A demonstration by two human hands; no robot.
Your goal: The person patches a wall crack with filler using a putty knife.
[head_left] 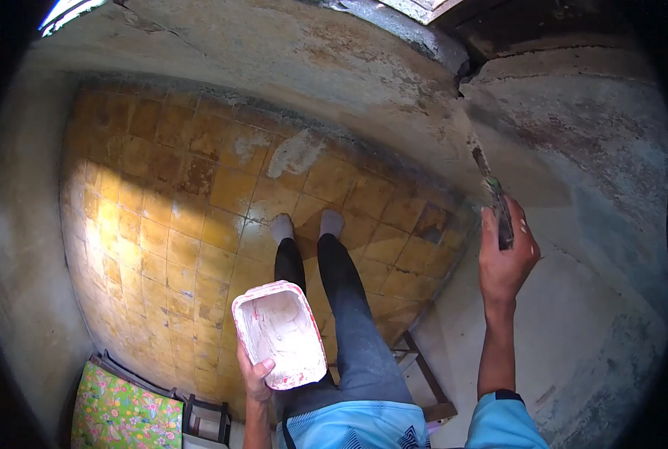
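My left hand [254, 374] holds a rectangular tub [281, 329] by its lower left side, thumb over the rim. White paste coats the inside of the tub, and its rim is red and white. Raised at the right, my right hand [508, 254] is closed around the dark handle of a narrow tool [496, 196]. The tool's tip points up at the wall [424, 112], near a crack that runs down from the dark gap above. Whether the tip touches the wall, I cannot tell.
Yellow tiles [229, 187] cover the floor under my feet. A flowered cloth [124, 408] lies over dark furniture at the lower left. Behind my legs stands a wooden frame [427, 374]. A window frame [424, 7] is at the top.
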